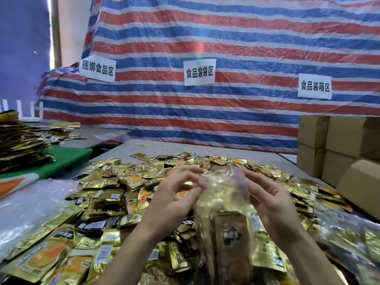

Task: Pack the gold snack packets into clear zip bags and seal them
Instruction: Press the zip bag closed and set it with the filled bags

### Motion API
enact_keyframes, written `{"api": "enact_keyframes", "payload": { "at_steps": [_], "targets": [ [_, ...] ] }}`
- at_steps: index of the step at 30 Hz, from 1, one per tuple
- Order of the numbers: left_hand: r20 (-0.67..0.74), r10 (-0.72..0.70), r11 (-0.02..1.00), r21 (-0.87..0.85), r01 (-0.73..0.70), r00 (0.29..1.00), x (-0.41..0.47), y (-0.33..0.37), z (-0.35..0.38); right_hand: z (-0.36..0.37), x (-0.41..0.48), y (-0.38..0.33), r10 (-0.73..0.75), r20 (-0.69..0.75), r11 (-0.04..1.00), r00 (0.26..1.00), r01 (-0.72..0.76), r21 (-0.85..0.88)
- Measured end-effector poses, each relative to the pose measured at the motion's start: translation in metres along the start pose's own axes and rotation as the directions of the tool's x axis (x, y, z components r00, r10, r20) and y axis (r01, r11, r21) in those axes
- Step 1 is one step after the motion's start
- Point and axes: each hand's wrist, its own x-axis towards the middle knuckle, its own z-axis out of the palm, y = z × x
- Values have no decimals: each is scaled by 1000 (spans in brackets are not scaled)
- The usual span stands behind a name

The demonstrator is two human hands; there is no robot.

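With left hand [174, 196] and right hand [273, 202] pinching the clear zip bag [224, 198] mouth above the gold snack packets [123, 182] pile, misaligned zip tracks risk a gap — and spillage.

Left grip [174, 194] and right grip [273, 200] pinch the mouth of a clear zip bag [222, 188], gold snack packets [232, 229] inside. Loose packet pile [115, 182] covers counter [164, 146]; cardboard boxes [345, 145] at right.
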Motion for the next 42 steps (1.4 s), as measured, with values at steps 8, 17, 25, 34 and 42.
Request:
{"api": "enact_keyframes", "payload": {
  "at_steps": [8, 17, 25, 34, 42],
  "targets": [
    [-17, 149, 989, -2, -149, 989, -7, 9, 9, 0, -11, 2, -60, 70, 997, 996, 63, -43],
    [91, 99, 983, 144, -112, 991, -6, 9, -4, -15, -24, -11, -43, 287, 936, 957, 139, -323],
    [177, 128, 908, 376, -187, 976, -7, 14, -14, -16, -27, -22, -337, 172, 871, 926, 376, -316],
    [5, 217, 961, 175, -215, 976, -7, 20, -13, -11, -35, -34, -476, 83, 852, 875, 483, -201],
    [-181, -8, 926, -372, -61, 983, -5, 37, -12, -12, -33, -45, -132, -63, 957, 989, 144, 252]
  ]
}}
